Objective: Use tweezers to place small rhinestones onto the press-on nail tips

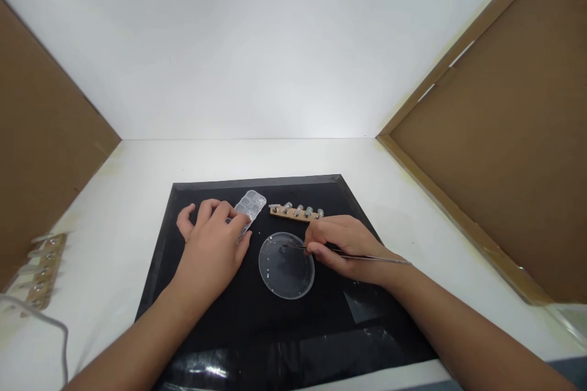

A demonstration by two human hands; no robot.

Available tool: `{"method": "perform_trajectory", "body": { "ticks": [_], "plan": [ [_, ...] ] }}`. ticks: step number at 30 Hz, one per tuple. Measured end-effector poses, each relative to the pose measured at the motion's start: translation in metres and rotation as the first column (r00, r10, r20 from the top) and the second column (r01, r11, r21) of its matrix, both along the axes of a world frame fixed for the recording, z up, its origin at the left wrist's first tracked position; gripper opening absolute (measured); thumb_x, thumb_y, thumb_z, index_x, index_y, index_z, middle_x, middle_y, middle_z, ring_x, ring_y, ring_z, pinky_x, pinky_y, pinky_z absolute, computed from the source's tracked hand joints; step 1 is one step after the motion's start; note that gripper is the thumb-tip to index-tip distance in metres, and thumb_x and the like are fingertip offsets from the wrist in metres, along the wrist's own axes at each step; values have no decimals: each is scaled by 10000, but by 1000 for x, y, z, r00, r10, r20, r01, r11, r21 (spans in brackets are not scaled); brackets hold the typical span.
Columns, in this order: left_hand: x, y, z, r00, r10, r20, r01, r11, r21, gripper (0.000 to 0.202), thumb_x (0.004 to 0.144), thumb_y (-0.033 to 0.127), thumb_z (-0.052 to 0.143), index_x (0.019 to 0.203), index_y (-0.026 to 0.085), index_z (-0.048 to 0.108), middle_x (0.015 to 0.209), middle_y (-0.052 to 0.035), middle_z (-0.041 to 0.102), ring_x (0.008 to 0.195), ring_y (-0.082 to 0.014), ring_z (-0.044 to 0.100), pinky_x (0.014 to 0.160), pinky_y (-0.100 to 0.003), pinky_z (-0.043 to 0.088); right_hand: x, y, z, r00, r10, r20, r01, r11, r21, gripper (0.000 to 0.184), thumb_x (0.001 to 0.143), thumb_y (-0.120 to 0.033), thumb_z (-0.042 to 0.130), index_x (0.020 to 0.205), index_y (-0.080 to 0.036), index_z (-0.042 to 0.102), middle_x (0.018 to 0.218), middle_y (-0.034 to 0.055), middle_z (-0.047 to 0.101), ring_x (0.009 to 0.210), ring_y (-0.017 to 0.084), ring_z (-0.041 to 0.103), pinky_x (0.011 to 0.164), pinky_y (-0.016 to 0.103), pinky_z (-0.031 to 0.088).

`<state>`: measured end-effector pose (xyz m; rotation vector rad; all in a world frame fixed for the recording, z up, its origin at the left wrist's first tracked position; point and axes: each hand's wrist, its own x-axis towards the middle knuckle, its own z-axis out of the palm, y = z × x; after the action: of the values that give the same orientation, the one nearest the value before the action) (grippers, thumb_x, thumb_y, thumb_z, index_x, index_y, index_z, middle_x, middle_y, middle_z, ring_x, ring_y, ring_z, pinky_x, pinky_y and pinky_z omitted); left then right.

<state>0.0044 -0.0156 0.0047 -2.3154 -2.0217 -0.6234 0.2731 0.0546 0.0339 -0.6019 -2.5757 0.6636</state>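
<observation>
Taking the round dish [288, 281] as the clock's hub, start at 6 o'clock with the glossy black mat [257, 330], laid flat on the white bench [413, 214]. Note a pale square patch [362, 305] on the mat at 4, and, well apart from the mat between 8 and 9, a grey cable [57, 321]. At the hub, find the dish clear and shallow, with tiny pale bits [268, 274] on it. Looks thin, light and stiff, probably slick on such smooth backing; best taken by opposite edges of the rim, clear of the bits. Between 2 and 3, see the right hand [346, 247], pinched in a narrow grip around a thin tool [380, 259], dark tip pointing towards 9 over the dish; cannot tell whether touching. Likely very light and rigid, so best held near the tip with little squeeze. Between 9 and 10, see the left hand [213, 241], fingers bent over a clear divided box [251, 200] at 11; cannot tell whether pinching or merely steadying. Expect light, slippery plastic, apt to crack or spill; take hold by the long sides. Farther off, just past 12, find a cardboard strip [296, 214] bearing shiny false nails [299, 210], close by the right hand. Probably fragile, so handle by the card. Last, at 12, meet the plain white wall [247, 49].
</observation>
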Motion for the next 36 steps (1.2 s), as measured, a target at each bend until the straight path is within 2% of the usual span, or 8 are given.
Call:
{"method": "perform_trajectory", "body": {
  "ticks": [9,16,27,36],
  "plan": [
    [0,1,-2,1000,5,22,-6,999,49,187,992,256,664,945,309,837,1080,-72,742,1175,-342,567,1132,-708,200,-7,-2,-10,998,-49,-31,48,998,-50,302,1098,-341,485,829,-230,568,785,15,719,691,161,646,675,294,492],
    [-2,1,-2,1000,-7,22,6,1000,25,206,1002,265,656,970,327,850,1077,-55,757,1156,-337,577,1139,-720,202,-8,-1,-14,998,-57,-41,55,997,-51,294,1092,-334,492,825,-228,560,789,18,723,705,163,662,690,294,504],
    [4,3,-1,1000,-12,15,12,999,52,264,1017,250,626,857,279,834,1100,-73,746,1148,-325,557,1125,-695,230,-7,1,-16,997,-55,-55,54,998,-14,295,1099,-324,494,837,-224,584,782,6,726,696,154,675,683,276,494],
    [1,7,-4,1000,-24,14,23,996,82,224,984,197,626,833,248,784,1040,-57,752,1138,-326,580,1135,-718,202,-4,2,-17,998,-42,-55,43,999,11,398,1136,-407,425,823,-216,581,749,16,708,658,150,644,658,272,465]
  ]
}}
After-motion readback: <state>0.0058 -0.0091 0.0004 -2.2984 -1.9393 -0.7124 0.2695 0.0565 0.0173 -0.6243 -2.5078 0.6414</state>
